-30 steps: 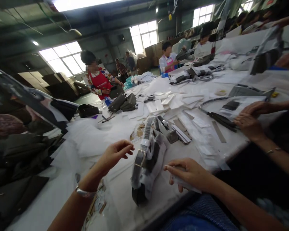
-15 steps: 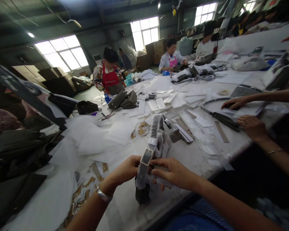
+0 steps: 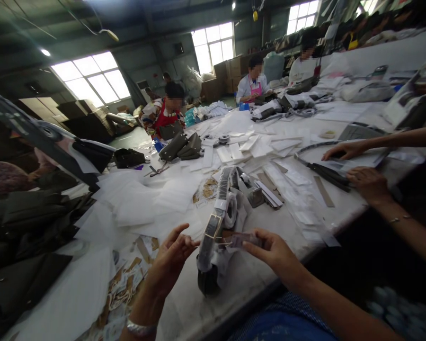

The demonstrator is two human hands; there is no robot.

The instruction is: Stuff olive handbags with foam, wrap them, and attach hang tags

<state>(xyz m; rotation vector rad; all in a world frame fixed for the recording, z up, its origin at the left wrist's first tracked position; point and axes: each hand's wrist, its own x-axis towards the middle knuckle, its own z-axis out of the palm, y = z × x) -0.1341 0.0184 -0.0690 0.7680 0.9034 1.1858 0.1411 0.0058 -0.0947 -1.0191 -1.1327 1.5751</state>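
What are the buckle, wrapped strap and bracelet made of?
The buckle looks like gold-coloured metal, from its thin, bright outline. The dark strap could be leather or imitation; its whitish, crinkly cover looks like plastic film. The bracelet seems polished silvery metal, because it gleams.

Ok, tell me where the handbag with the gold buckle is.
In the head view, the handbag sits on the white table, in the lower middle, between the person's left hand and right hand.
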